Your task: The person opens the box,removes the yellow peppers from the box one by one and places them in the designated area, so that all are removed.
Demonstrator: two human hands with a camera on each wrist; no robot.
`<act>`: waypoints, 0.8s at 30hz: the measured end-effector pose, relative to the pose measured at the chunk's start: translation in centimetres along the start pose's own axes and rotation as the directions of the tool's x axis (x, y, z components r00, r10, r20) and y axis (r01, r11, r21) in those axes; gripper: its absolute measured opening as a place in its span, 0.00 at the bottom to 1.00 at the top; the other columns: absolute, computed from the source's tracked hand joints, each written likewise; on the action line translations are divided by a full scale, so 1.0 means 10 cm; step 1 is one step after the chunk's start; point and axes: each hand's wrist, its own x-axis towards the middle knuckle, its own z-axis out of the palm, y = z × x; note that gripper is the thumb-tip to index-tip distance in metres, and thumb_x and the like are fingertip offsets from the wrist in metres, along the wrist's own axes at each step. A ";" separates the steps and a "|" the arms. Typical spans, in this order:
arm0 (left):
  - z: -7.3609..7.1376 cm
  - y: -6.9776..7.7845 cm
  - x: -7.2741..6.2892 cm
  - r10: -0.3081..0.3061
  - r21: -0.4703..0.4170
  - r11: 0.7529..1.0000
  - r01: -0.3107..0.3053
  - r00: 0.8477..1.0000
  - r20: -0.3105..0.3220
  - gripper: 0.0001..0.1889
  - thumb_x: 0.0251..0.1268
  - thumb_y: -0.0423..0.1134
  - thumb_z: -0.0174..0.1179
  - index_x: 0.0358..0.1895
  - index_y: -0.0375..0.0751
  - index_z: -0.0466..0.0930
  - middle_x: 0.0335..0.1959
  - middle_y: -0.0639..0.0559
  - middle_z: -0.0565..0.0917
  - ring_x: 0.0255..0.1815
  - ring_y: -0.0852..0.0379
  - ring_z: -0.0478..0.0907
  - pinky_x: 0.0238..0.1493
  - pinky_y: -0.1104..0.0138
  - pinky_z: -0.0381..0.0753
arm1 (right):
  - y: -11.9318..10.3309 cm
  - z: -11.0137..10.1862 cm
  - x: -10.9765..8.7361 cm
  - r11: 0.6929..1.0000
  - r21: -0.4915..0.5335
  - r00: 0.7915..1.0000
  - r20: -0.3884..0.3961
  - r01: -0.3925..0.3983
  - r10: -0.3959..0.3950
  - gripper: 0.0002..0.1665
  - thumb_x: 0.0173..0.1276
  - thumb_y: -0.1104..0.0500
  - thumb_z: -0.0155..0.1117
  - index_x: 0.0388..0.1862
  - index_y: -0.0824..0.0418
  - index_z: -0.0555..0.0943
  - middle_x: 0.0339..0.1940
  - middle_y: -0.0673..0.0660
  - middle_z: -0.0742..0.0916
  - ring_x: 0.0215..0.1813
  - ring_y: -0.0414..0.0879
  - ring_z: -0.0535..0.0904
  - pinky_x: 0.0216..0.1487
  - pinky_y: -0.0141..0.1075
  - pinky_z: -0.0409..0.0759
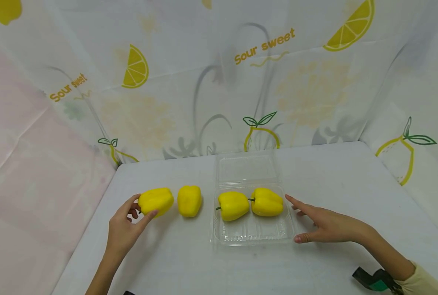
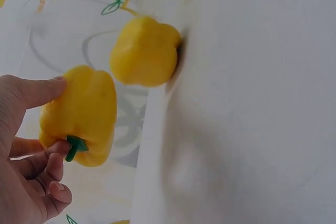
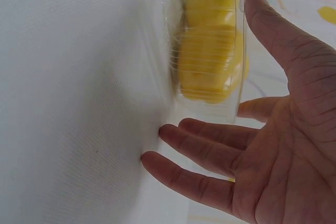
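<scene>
Clear box (image 1: 254, 232): got two peppers (image 1: 233, 207)
Left hand (image 1: 126, 227): pinching another pepper (image 1: 155, 200), box's 9 o'clock
Right hand (image 1: 324, 224): kinda spread, 3 o'clock

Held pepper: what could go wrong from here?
The held pepper is off the table, gripped by the thumb and fingers of the left hand, so it might slip. The loose pepper sits between it and the box, so a low move across could knock it. The right hand is close to the box's side and might nudge it.
</scene>
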 end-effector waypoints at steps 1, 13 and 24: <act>0.00 -0.02 0.00 -0.005 0.007 1.000 0.005 1.000 0.006 0.32 0.47 0.38 0.79 0.58 0.34 0.78 0.32 0.49 0.79 0.30 0.55 0.68 0.31 0.75 0.64 | 0.00 0.00 0.00 1.000 0.002 1.000 0.001 0.005 -0.005 0.63 0.62 0.39 0.69 0.82 0.52 0.41 0.72 0.68 0.68 0.66 0.62 0.70 0.56 0.60 0.73; 0.08 -0.21 0.05 -0.018 0.070 0.998 0.006 0.986 0.166 0.32 0.53 0.41 0.76 0.60 0.33 0.75 0.36 0.45 0.80 0.31 0.54 0.68 0.30 0.66 0.67 | 0.02 0.00 0.00 1.000 0.009 1.000 -0.001 0.024 -0.024 0.62 0.63 0.39 0.69 0.82 0.51 0.41 0.72 0.68 0.67 0.66 0.62 0.70 0.55 0.58 0.75; 0.09 -0.26 0.15 -0.016 0.069 0.998 -0.010 0.927 0.374 0.34 0.58 0.37 0.72 0.66 0.28 0.68 0.42 0.39 0.78 0.33 0.52 0.68 0.31 0.65 0.67 | 0.02 0.00 0.00 1.000 0.002 1.000 -0.005 0.017 -0.017 0.62 0.63 0.39 0.69 0.82 0.50 0.41 0.72 0.68 0.68 0.65 0.62 0.70 0.56 0.59 0.74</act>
